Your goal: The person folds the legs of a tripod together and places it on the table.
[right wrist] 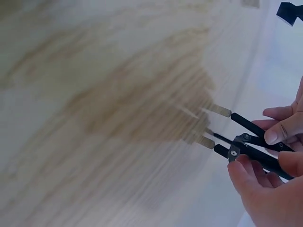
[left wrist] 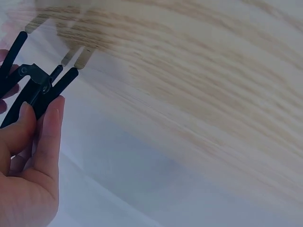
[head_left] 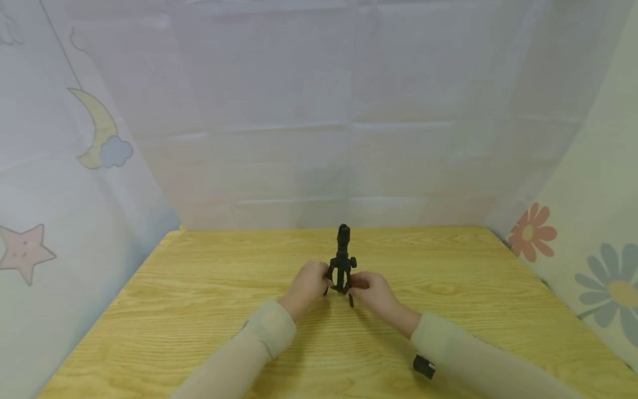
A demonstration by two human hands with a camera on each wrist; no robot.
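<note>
At the far left of my head feed I see a pale hanging sheet (head_left: 60, 194) printed with a pink smiling star (head_left: 26, 252), then a pale yellow crescent moon (head_left: 102, 124) overlapped by a blue cloud (head_left: 116, 151). To the right, a creased whitish cloth backdrop (head_left: 279, 83) rises behind the yellow wood-grain worktop (head_left: 199, 277).

Next, a cream sleeve (head_left: 254, 338) reaches in, ending in the person's left hand (head_left: 309, 284). I read its fingers as closed down to a narrow pinch; my left wrist feed shows thumb and fingertips against a black leg.

At the middle of the worktop, between the 2 hands, is the small black tripod with splayed legs (head_left: 342, 252). It is upright, its slim head on top and a round knob (head_left: 353, 262) on its right side. I cannot tell whether every leg end touches the worktop.

Just right of it is the right hand (head_left: 376, 293), its fingers likewise pinching the lower leg section, thumb opposite fingertips in my right wrist feed.

Nearer the camera, a small black block (head_left: 424, 367) lies on the worktop beside the right cream sleeve (head_left: 463, 352). At the far right I see a light printed sheet (head_left: 588, 183) with 1 red flower (head_left: 540, 234) and 1 grey-blue flower (head_left: 602, 303).
</note>
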